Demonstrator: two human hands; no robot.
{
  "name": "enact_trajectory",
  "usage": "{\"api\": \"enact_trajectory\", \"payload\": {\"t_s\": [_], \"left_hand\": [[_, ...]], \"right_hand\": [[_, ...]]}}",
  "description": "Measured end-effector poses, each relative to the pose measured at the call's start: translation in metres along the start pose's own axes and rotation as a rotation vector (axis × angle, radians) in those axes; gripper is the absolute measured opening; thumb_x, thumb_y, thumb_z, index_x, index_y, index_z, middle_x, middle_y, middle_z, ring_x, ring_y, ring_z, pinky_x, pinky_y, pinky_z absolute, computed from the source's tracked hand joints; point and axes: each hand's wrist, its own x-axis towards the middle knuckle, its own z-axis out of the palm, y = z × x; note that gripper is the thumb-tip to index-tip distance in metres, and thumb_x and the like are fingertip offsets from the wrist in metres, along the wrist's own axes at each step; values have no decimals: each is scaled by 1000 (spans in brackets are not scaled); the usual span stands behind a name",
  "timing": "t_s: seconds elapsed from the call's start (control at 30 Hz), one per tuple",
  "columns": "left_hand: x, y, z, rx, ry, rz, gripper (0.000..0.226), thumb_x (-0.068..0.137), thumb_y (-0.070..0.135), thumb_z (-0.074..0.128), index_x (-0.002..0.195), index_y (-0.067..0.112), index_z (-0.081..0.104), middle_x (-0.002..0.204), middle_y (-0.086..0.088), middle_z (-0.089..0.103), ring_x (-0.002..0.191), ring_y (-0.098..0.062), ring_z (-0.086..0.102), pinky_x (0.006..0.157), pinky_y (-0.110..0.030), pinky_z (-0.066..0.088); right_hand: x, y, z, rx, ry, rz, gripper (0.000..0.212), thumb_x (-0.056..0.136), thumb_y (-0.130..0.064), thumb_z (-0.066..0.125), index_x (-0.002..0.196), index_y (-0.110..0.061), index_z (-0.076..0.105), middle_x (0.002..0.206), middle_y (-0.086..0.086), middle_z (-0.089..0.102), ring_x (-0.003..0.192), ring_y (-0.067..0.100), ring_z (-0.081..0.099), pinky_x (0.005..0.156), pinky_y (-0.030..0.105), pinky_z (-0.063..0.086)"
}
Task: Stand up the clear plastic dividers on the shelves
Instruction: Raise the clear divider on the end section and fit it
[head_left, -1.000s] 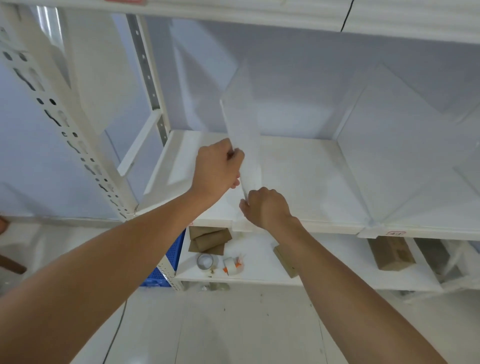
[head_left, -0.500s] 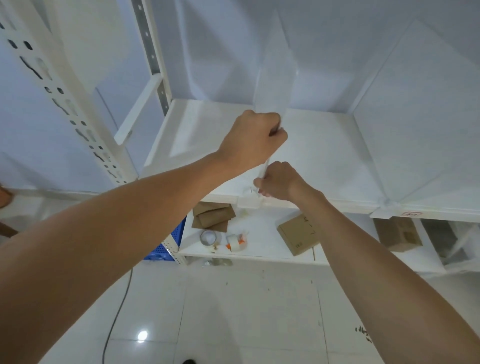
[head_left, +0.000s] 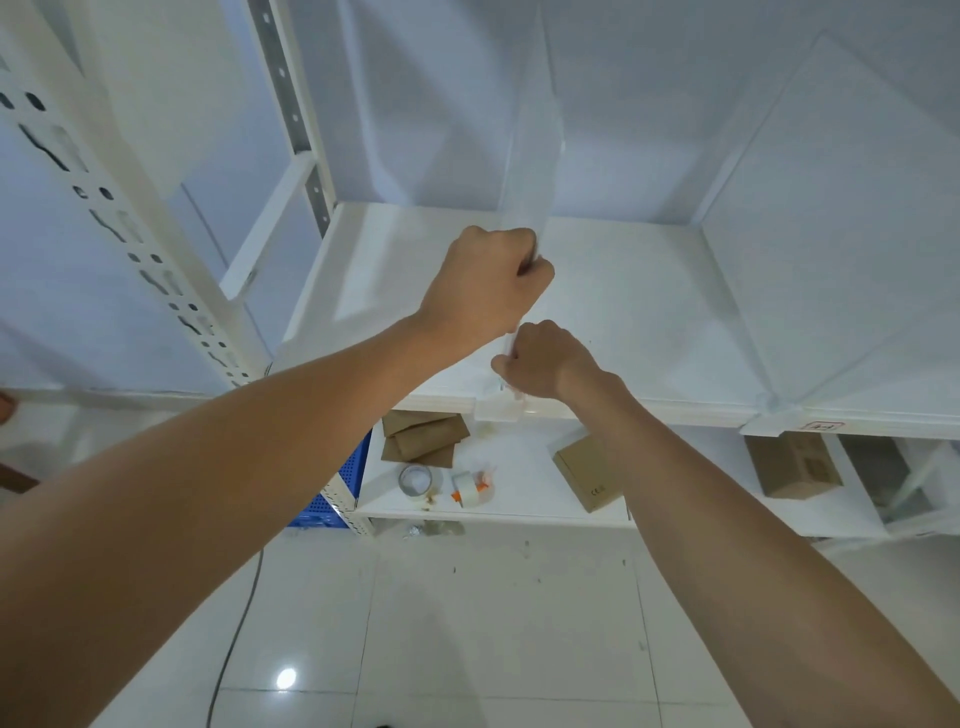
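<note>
A clear plastic divider (head_left: 535, 156) stands upright on the white shelf (head_left: 639, 322), running from the front lip toward the back wall. My left hand (head_left: 485, 291) is closed on its front edge partway up. My right hand (head_left: 543, 358) grips the same edge lower down, just above the clear foot (head_left: 501, 410) clipped on the shelf's front lip. A second clear divider (head_left: 831, 249) leans at the right, with its clip (head_left: 774, 402) on the lip.
A perforated white upright (head_left: 130, 244) rises at the left. The lower shelf (head_left: 519, 499) holds brown cardboard pieces (head_left: 423, 436), tape rolls (head_left: 415, 480), a small carton (head_left: 589, 473) and another box (head_left: 792, 465). A blue crate (head_left: 335, 493) sits by the floor.
The divider has swung from tilted leftward to upright and shifted right in view. My left hand has slid up its edge, and my right hand has dropped to the foot at the shelf lip.
</note>
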Motion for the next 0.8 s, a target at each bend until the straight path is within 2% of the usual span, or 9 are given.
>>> {"api": "enact_trajectory", "payload": {"t_s": [0.1,0.23,0.3,0.4,0.53,0.8], "left_hand": [[3,3,-8,36,-6,4,34,90,13,51,65,-11,51,58,-31,62,54,-43,67,55,-52,56],[8,-2,-11,79,-13,12,37,92,15,49,66,-12,52,58,-31,62,57,-43,68,55,-49,57],[-1,-4,-6,74,-41,31,38,93,15,50,66,-11,52,57,-30,61,57,-43,68,53,-50,56],[-9,-6,-1,83,-33,66,37,93,15,49,64,-9,51,54,-28,60,53,-43,67,50,-49,54],[2,1,-5,68,-15,74,36,94,14,51,65,-9,51,54,-28,59,54,-43,67,50,-49,55],[6,6,-1,63,7,77,34,92,14,51,66,-8,51,53,-28,57,54,-44,67,51,-48,56]], "right_hand": [[-1,-2,-5,-65,25,6,34,94,-38,47,70,-15,46,76,2,52,68,21,54,63,33,41],[1,-3,-9,14,-26,15,29,92,-28,48,70,-10,59,78,5,70,66,21,61,62,32,49],[-1,0,-4,50,-58,28,31,90,-22,48,69,-8,67,72,2,75,55,19,62,66,31,55],[-4,2,5,75,-49,24,31,91,-21,47,73,-5,68,70,1,77,45,15,61,73,30,58],[-6,4,-1,115,-3,2,32,92,-22,46,69,-10,66,69,0,76,40,11,59,65,25,54],[-9,7,-2,144,29,-12,37,91,-21,45,68,-7,69,69,0,76,44,9,58,68,27,54]]}}
